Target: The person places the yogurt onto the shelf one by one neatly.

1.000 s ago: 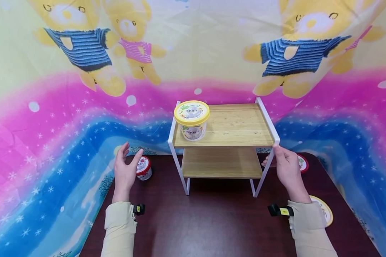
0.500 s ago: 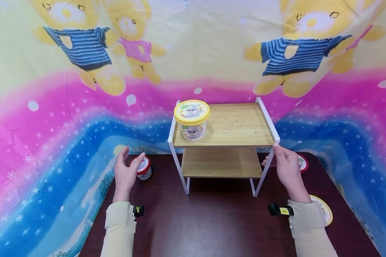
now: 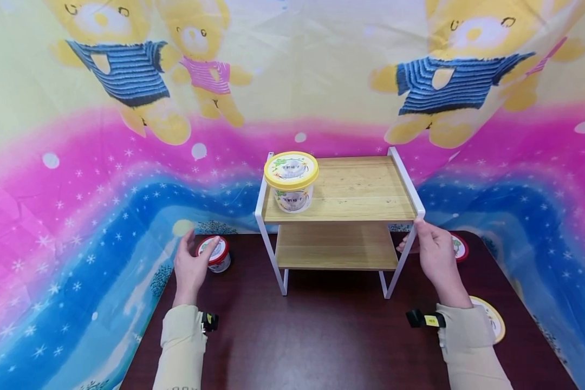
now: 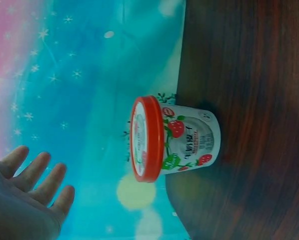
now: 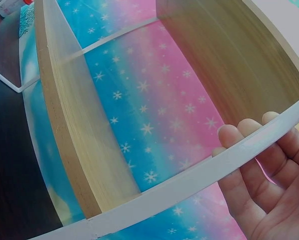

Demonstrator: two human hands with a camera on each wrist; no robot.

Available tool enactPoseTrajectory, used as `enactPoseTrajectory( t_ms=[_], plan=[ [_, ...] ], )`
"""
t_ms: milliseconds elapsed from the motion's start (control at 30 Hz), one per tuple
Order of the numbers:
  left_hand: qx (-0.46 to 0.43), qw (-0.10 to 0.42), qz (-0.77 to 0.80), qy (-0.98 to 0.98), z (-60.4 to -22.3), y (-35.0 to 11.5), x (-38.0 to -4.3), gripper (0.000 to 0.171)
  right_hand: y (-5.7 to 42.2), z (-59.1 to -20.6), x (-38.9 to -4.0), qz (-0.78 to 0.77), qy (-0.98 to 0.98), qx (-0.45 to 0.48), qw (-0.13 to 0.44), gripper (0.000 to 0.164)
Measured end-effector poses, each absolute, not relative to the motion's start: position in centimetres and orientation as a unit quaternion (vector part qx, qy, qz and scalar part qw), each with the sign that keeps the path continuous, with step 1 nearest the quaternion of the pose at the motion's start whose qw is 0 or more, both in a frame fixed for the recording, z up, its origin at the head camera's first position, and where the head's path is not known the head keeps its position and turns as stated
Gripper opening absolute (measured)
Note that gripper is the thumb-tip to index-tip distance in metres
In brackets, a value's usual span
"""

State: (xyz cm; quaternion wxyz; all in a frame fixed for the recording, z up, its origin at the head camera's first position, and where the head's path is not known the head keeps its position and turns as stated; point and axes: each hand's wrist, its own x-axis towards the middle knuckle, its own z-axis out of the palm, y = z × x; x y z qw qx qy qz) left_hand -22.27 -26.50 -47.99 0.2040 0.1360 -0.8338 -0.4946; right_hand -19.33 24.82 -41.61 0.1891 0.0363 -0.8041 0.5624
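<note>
My left hand (image 3: 191, 271) hovers beside a small paper tub with a red lid (image 3: 220, 264), its thumb overlapping the lid in the head view. In the left wrist view the strawberry-printed tub (image 4: 187, 137) stands upright, apart from the spread fingers (image 4: 47, 182). My right hand (image 3: 437, 257) grips the right front post of a two-tier wooden shelf (image 3: 361, 189) just under the top corner. From the right wrist view, the fingers curl round the white metal post (image 5: 174, 187). A larger yellow-lidded tub (image 3: 292, 184) sits on the left of the top board.
Partly hidden behind my right hand is another red-lidded tub (image 3: 460, 248). A yellow-rimmed tub (image 3: 491, 319) shows beside my right sleeve. The shelf stands on a dark wooden table (image 3: 312, 336), with a printed bear curtain (image 3: 292, 97) behind it.
My left hand has sunk a little, bringing its thumb from beside the red-lidded tub to over its lid in view. The right hand keeps its grip on the shelf post.
</note>
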Motion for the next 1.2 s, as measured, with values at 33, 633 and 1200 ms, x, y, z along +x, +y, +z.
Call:
enactPoseTrajectory(
  t_ms=[33,633,1200],
  plan=[
    [0.139,0.203,-0.495,-0.834,-48.1,-26.5,-22.3,0.089,24.8,-41.6,-19.3,0.563,-0.804,0.036,0.189,0.054],
    [0.160,0.166,-0.483,-0.845,-50.1,-27.2,-23.0,0.098,24.7,-41.5,-19.2,0.569,-0.801,0.028,0.185,0.054],
    [0.159,0.131,-0.458,-0.865,-48.3,-28.1,-25.6,0.115,24.6,-41.7,-19.3,0.572,-0.798,0.026,0.188,0.052]
  ],
)
